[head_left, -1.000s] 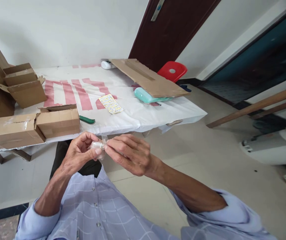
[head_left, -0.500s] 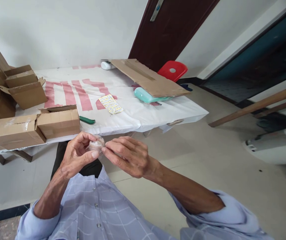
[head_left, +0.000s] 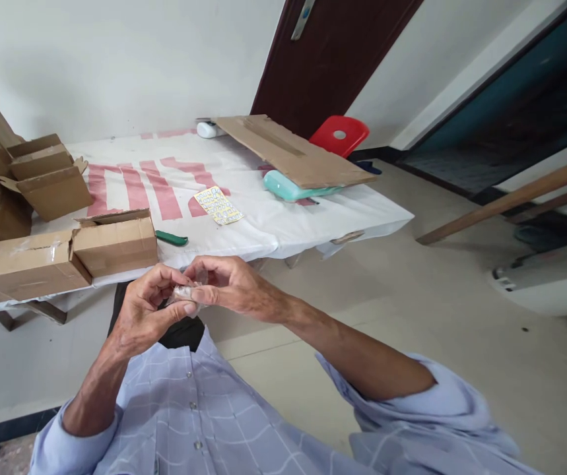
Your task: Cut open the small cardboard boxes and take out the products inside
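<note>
The left hand [head_left: 139, 311] and right hand [head_left: 238, 288] each had a thumb-and-finger grip pinching one small, crinkled, clear plastic packet [head_left: 182, 293], just off the near edge of the white-covered surface [head_left: 256, 231]. On it lay one slim green curved object [head_left: 171, 238], one yellow-and-white printed sheet [head_left: 218, 205] and a near-edge row of three brown cardboard boxes [head_left: 28, 267].

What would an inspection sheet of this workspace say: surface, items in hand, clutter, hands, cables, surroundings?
Surface: white covering with red markings, wrinkled.
Items in hand: small clear plastic piece, crinkled; any contents unclear.
Clutter: cardboard boxes at left, green tool, printed yellow-edged sheet, flat cardboard partly over a teal object.
Hands: left hand and right hand both pinch the plastic piece, off the table's near edge.
Cables: nothing seen for certain.
Surroundings: dark door, red seat, wooden pole.
</note>
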Motion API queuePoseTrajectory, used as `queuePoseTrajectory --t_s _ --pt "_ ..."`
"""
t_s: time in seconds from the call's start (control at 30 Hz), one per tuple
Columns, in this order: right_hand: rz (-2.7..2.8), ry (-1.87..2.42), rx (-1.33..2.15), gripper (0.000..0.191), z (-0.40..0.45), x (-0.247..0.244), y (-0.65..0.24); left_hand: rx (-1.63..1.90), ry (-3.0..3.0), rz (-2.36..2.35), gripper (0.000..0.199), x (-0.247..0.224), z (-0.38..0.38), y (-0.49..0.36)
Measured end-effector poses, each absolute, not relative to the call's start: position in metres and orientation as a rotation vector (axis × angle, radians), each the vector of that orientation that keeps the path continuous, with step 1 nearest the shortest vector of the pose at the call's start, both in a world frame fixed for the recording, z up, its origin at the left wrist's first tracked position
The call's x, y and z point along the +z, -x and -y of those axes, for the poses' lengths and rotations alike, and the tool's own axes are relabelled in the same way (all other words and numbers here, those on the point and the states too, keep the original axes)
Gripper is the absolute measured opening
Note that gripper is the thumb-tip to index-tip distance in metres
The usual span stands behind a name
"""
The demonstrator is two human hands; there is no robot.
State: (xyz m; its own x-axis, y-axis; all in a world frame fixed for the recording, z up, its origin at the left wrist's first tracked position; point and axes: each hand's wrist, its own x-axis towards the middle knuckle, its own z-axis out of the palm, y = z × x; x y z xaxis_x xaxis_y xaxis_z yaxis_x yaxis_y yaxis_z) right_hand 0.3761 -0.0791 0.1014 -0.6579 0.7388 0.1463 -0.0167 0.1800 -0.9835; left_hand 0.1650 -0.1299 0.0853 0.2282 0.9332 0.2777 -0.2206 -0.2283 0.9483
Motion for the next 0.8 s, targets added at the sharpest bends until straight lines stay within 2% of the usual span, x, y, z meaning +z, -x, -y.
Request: queuePoseTrajectory --t_s 0.13,0.33,0.6,0.8 --pt "1.689 0.616 1.614 0.046 0.074 0.100 -0.368 1.278 -1.373 -0.832 0.034 0.087 0.131 -0.162" --pt "1.773 0.573 1.404 0.037 0.068 0.104 -0.369 1.322 -1.376 -0.862 0.037 0.081 0.126 -0.157" --pt "1.942 0.566 1.032 0.016 0.071 0.119 -0.374 1.332 -1.515 -0.883 0.028 0.083 0.120 -0.152" --pt "1.949 0.609 0.865 0.019 0.079 0.126 -0.373 1.302 -1.421 -0.837 0.031 0.088 0.124 -0.152"
